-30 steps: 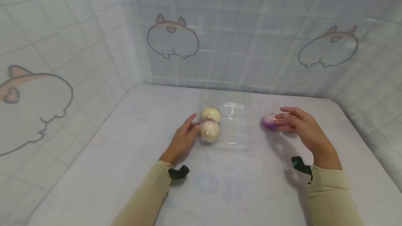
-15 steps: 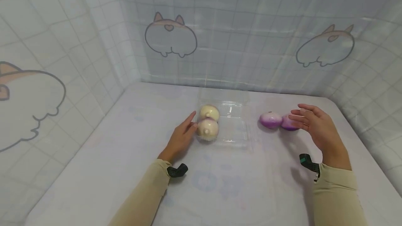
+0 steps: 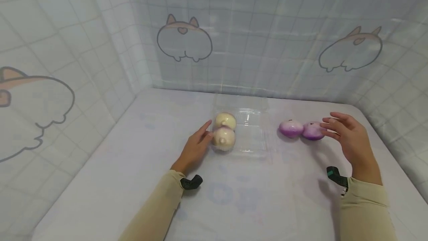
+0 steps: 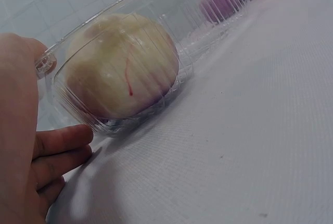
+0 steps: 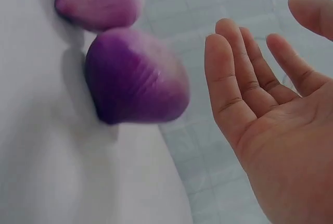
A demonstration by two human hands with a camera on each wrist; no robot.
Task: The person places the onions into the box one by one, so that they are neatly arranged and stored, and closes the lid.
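Observation:
A clear plastic box with its lid swung back lies on the table. Two pale, onion-like bulbs sit in its left half, one behind the other. My left hand touches the box's left side: in the left wrist view the thumb is at the rim and the straight fingers lie low against the outer wall. Two purple-and-white, onion-like bulbs lie side by side to the right of the box. My right hand hovers just right of the nearer purple bulb, fingers loosely extended, holding nothing.
The table has a pale printed cloth. Tiled-pattern sheeting with cartoon animal drawings rises at the back and on both sides. Each wrist carries a small black camera mount.
My right hand has moved right, away from the purple bulbs, so that both show. My left hand stays at the box's left side.

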